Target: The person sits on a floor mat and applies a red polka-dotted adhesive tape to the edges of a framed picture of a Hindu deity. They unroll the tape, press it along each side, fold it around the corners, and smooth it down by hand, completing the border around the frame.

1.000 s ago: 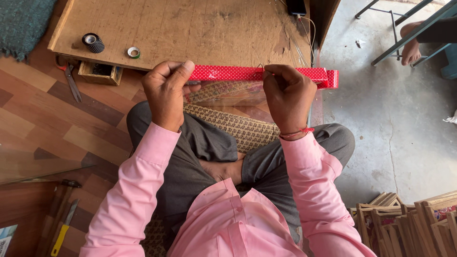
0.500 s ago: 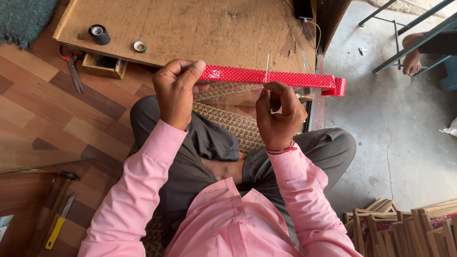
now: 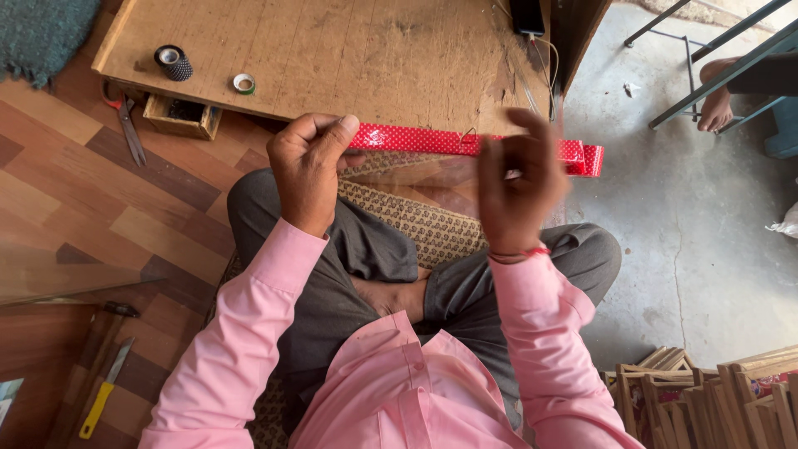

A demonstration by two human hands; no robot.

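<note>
Wooden board (image 3: 332,58): two tape rolls (image 3: 173,62), one red strip (image 3: 416,140).

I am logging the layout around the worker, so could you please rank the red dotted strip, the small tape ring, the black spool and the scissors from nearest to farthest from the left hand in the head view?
From the left hand:
1. Red dotted strip, pinched under its thumb.
2. Small tape ring, on the board above.
3. Black spool, farther up-left.
4. Scissors, on the floor to the left; too close to the spool to call.

Blurred: my right hand (image 3: 515,187), grip unreadable | Hidden: red dotted strip (image 3: 416,139) behind both hands | Cut off: wooden frames (image 3: 706,399), board (image 3: 332,50), at edges
</note>
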